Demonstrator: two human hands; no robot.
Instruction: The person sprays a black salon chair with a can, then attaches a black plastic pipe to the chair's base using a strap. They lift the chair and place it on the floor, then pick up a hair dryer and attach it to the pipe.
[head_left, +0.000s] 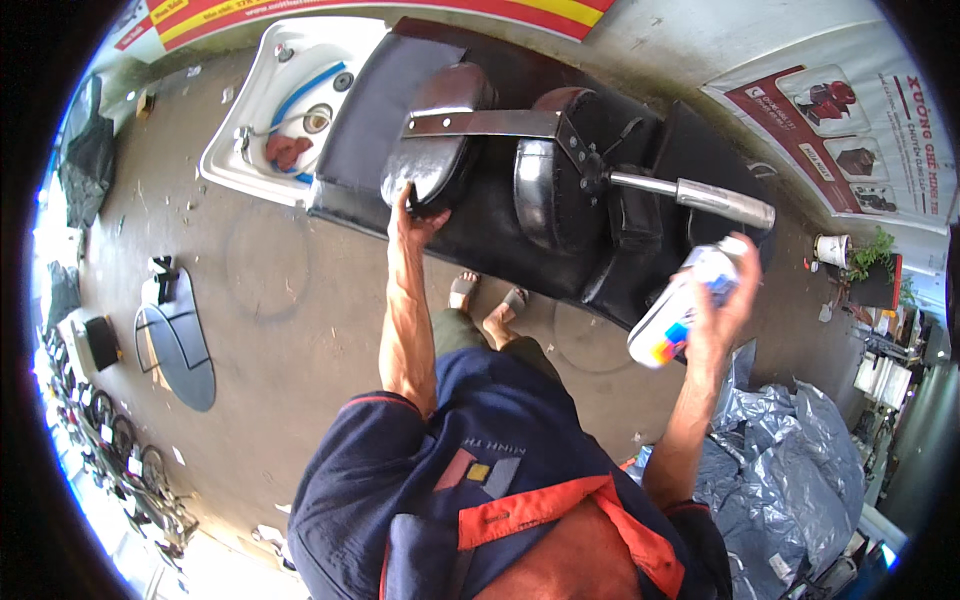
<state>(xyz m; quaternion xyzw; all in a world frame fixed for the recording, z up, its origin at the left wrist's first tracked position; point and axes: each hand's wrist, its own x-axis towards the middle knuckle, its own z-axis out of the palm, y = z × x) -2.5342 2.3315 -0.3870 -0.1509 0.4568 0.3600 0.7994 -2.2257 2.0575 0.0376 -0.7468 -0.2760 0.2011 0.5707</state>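
A black padded stool lies on its side on a black upholstered shampoo bed (480, 235). A flat metal bar (490, 123) joins its backrest (440, 140) to its round seat (552, 175), and its silver post (725, 202) points right. My left hand (415, 228) grips the near end of the backrest, its fingers partly hidden. Wrapped round a white spray can (683, 308) with coloured patches, my right hand (728, 300) holds it tilted near the bed's front right edge. Both the can and the fingers on it are a little blurred.
A white wash basin (262, 85) with a blue hose and a reddish cloth adjoins the bed's left end. Crumpled grey plastic (780, 465) lies at the lower right. On the left floor stands an oval board (185, 345); a potted plant (872, 255) is at the right wall.
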